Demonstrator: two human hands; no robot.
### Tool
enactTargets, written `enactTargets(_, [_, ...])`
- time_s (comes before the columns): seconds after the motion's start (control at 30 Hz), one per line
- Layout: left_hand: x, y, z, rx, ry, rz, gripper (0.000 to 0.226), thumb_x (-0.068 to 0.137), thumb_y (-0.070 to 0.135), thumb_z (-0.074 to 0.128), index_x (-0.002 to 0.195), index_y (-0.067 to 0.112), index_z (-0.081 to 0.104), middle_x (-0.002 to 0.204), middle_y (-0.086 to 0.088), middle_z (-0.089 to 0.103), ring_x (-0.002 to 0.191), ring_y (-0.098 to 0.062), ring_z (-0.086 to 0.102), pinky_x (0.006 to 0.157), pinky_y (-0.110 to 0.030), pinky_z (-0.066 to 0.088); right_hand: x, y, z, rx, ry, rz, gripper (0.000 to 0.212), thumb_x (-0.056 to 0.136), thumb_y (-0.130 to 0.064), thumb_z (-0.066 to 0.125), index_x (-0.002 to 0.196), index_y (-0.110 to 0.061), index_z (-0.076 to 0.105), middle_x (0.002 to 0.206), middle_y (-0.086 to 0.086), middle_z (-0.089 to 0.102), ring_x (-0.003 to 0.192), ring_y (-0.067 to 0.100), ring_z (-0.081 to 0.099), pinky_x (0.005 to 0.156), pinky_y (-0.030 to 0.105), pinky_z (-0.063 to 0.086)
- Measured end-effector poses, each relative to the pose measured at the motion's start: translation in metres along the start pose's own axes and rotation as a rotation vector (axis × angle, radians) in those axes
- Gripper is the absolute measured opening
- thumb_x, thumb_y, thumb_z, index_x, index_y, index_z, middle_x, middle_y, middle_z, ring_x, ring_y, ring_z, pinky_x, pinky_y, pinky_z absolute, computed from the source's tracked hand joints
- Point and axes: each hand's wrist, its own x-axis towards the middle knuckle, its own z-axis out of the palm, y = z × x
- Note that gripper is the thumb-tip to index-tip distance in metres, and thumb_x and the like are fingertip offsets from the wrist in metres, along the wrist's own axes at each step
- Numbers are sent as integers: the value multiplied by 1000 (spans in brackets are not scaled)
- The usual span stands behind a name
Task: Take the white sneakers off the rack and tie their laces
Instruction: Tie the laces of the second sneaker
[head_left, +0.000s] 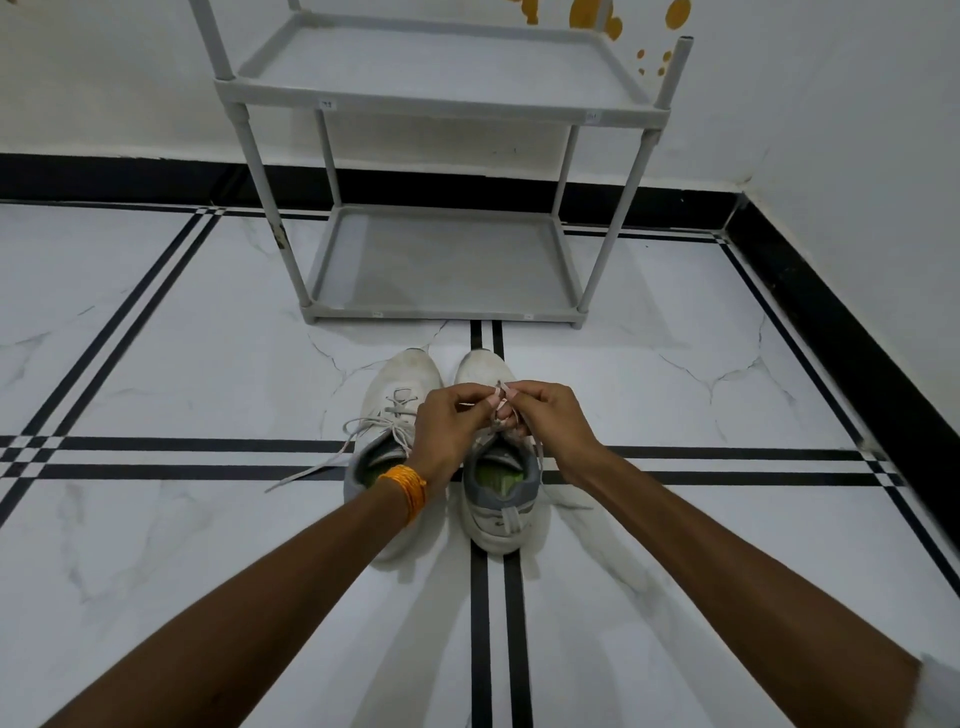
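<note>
Two white sneakers stand side by side on the floor in front of the grey rack (441, 312), toes pointing at it. The left sneaker (397, 384) has its laces loose, one end trailing out to the left. Over the tongue of the right sneaker (501, 499), my left hand (447, 431) and my right hand (550, 415) both pinch its lace (500, 400) and hold it up between the fingertips. My left wrist wears orange thread bangles. The hands hide the middle of the right sneaker.
The rack's two visible shelves hold nothing. White marble floor with black stripe lines runs all around. A black skirting (831, 332) lines the white walls behind and to the right. Orange spots mark the wall at the top.
</note>
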Motion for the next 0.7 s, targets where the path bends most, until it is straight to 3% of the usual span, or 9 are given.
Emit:
enactTargets(0.17, [-3,-2,6,-112,24,-45,16,89,14,66,102,9,76,95,-7,77,91,-19,72,85,-32,58,-1,3,0,3,14,7,22,94,-6,56,103,-14,75,71,-3,67,60,9,56,54,18,46])
enactTargets(0.3, [-2,0,7,-152,97,-95,13,79,14,77,88,6,74,83,-7,76,77,-12,73,71,-22,56,-3,3,-1,2,52,32,17,86,-6,68,103,-8,70,72,6,71,54,7,64,52,18,50])
enactTargets(0.4, [0,1,6,-187,132,-126,31,74,16,82,93,6,61,73,-3,73,66,-8,71,62,-18,56,-3,3,-2,63,90,86,25,80,-9,76,101,-6,63,80,13,73,56,11,67,51,19,52])
enactTargets(0.47, [2,2,5,-194,112,-138,35,74,17,82,99,4,61,76,-8,74,71,-15,73,67,-22,58,-2,5,-1,83,117,120,21,78,-11,78,94,-3,66,77,12,74,57,12,67,48,19,50])
enactTargets(0.57, [5,1,5,-153,49,-110,22,74,15,82,89,3,72,85,-15,75,84,-26,73,79,-32,60,-1,8,0,120,129,149,12,80,-7,75,90,0,72,66,7,72,52,10,64,48,19,50])
enactTargets(0.7, [6,-1,6,-122,24,-79,21,73,17,83,88,5,73,80,-13,75,80,-25,73,78,-35,59,-1,12,2,164,97,117,11,81,-2,72,92,1,73,75,12,74,63,17,68,60,25,57])
